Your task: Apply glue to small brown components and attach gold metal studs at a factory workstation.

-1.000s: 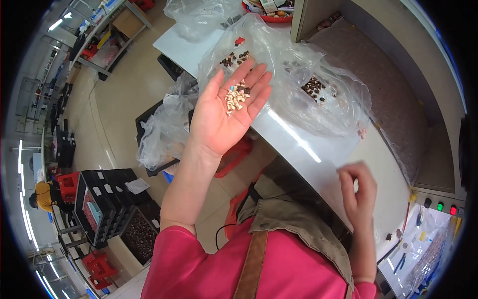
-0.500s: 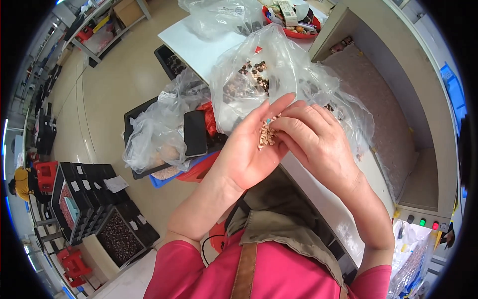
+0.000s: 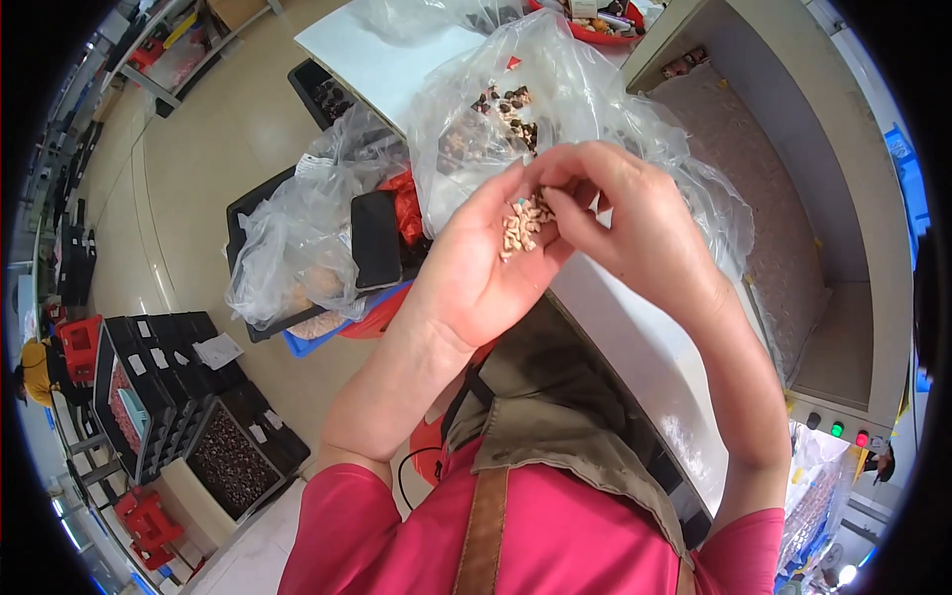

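Note:
My left hand point(image 3: 466, 268) is turned palm up and cupped around a small heap of beige, peg-like pieces point(image 3: 520, 228). One tiny teal bit shows among them. Over the palm bends my right hand point(image 3: 635, 213), its thumb and fingertips pinched at the upper edge of the heap on what looks like one beige piece; the fingers partly hide it. Just beyond both hands a large clear plastic bag point(image 3: 585, 84) lies on the white table point(image 3: 352, 50). Dark brown and beige bits point(image 3: 516, 107) and a red scrap point(image 3: 514, 63) show in or on it.
A black phone-like slab point(image 3: 375, 238) and clear bags point(image 3: 288, 238) rest on a black crate point(image 3: 238, 223) left of the table. A grey box-shaped cabinet point(image 3: 853, 169) stands right. Further off are a red bowl point(image 3: 595, 36) and stacked black crates point(image 3: 169, 357).
Both hands have shifted slightly left and up. My right hand has rolled, so its thumb and pinching fingertips show more. The heap in my left palm is more exposed.

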### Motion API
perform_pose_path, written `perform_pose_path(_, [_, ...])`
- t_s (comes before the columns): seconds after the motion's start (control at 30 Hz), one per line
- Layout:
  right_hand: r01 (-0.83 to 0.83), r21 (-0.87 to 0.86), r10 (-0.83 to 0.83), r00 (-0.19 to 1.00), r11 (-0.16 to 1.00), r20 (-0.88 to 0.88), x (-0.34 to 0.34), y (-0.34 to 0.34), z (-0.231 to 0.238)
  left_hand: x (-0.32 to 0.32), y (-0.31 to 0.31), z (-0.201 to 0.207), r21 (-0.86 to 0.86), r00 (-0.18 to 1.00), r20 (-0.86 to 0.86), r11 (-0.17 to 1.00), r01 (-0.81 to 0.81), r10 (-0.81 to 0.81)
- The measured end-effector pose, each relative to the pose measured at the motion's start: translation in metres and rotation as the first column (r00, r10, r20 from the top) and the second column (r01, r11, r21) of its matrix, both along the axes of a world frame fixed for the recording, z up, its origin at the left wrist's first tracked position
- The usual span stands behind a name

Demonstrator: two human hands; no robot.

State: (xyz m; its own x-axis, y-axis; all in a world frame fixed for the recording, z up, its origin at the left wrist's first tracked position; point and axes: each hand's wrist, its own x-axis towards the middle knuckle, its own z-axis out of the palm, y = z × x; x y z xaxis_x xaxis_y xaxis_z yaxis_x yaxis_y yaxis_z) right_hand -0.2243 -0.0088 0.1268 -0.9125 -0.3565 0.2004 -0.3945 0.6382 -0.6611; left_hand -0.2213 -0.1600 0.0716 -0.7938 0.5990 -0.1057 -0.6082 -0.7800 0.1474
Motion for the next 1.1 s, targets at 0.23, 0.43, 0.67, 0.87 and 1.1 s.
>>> perform_pose_path(0.23, [0.101,-0.261,-0.046,0.977,0.96,0.208,-0.004,0.001,0.0,-0.003,-0.005,0.001,0.007,0.998,0.063,1.0,-0.03,0.03])
perform_pose_path(0.43, [0.099,-0.31,-0.043,0.982,0.946,0.181,0.0,0.012,-0.003,-0.002,-0.006,0.008,-0.011,0.996,0.066,0.998,-0.055,0.055])
perform_pose_path(0.67, [0.204,-0.433,-0.169,0.979,0.878,0.118,0.03,0.06,0.007,-0.008,-0.013,0.001,0.013,0.997,0.039,0.997,-0.074,0.074])
perform_pose_path(0.87, [0.358,-0.155,-0.35,0.933,0.921,0.08,0.028,0.088,-0.01,-0.009,-0.011,0.002,0.018,0.996,0.051,0.998,-0.068,0.067])
perform_pose_path(1.1, [0.101,-0.056,-0.109,0.979,0.993,-0.173,0.039,0.053,0.003,0.001,-0.003,0.007,-0.008,0.998,0.051,1.0,-0.021,0.021])
